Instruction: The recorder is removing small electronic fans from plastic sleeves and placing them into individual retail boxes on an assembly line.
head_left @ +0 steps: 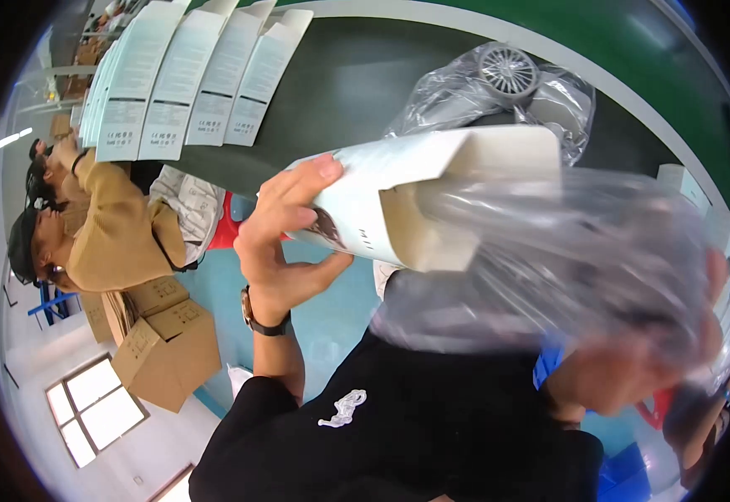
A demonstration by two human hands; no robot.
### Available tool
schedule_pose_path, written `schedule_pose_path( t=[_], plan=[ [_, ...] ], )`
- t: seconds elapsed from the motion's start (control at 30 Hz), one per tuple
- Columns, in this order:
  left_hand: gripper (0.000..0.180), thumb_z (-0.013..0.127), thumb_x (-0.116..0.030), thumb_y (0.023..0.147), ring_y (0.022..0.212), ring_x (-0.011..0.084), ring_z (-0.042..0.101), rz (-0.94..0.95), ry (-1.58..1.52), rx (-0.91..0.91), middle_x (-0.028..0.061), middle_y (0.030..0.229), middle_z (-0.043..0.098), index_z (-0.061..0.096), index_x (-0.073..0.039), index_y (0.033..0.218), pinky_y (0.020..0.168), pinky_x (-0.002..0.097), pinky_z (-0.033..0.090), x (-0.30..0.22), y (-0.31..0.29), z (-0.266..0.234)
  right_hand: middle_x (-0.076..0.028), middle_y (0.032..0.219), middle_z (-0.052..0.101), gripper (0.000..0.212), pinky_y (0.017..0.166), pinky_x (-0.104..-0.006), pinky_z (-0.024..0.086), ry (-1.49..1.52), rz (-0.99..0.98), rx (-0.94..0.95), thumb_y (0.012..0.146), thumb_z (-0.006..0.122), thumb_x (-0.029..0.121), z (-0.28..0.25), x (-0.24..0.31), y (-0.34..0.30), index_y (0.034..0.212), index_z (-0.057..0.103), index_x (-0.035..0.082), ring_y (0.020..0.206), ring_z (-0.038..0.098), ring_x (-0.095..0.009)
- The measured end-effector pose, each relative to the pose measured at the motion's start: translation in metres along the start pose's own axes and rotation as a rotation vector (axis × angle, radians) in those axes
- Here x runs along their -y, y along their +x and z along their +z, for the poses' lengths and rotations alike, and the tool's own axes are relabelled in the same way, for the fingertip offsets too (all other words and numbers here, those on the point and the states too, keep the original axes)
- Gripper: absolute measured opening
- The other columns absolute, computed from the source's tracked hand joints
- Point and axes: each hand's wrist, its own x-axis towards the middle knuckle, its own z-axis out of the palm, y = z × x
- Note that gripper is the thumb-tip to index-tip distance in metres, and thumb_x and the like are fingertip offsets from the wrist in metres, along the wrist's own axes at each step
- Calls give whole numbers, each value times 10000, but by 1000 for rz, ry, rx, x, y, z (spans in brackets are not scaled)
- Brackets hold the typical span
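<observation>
My left hand point(277, 230) is closed around a white cardboard box point(357, 197), thumb below and fingers over the top. The box lies tilted on its side, its open end and raised flaps facing right. At that open end is a crinkled clear plastic bag point(582, 259), smeared by motion. Something greyish shows inside it, too blurred to name, and I cannot tell how far the bag reaches into the box. My right hand point(624, 376) grips the bag's right end, partly seen through the plastic. Beyond the box, a grey round fan head point(508, 73) lies in another clear bag.
Several white printed boxes point(164, 92) stand in a row at the far left of the dark worktable point(357, 63). More white boxes point(729, 268) are at the right edge. A person in a tan top point(122, 222) works at left, near brown cartons point(168, 343). Another person's arm point(695, 427) shows lower right.
</observation>
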Motion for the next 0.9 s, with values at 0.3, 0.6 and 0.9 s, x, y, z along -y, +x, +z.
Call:
schedule_pose_path(
  t=[0.3, 0.6, 0.9],
  plan=[
    [628, 842, -36, 542, 1010, 355, 664, 49, 102, 265, 181, 1191, 650, 490, -105, 1058, 731, 385, 515, -40, 16, 31, -223, 1310, 479, 495, 988, -372, 414, -167, 194, 227, 818, 725, 221, 13, 21, 41, 1214, 504, 20, 1160, 509, -289],
    [718, 902, -88, 598, 1092, 392, 626, -26, -195, 152, 267, 1273, 561, 438, -70, 1146, 889, 450, 530, -50, 3, 53, -200, 1271, 509, 447, 1005, -333, 372, 166, 523, 126, 823, 673, 201, 17, 14, 50, 1185, 526, -17, 1145, 518, -239],
    [959, 861, -132, 687, 1098, 194, 553, -702, -853, 519, 133, 1191, 554, 252, -32, 1421, 923, 325, 437, -44, 23, 58, -154, 1172, 566, 325, 958, -313, 406, 245, 476, 420, 806, 654, 68, 32, 4, 58, 1116, 595, -11, 1067, 567, -214]
  ],
)
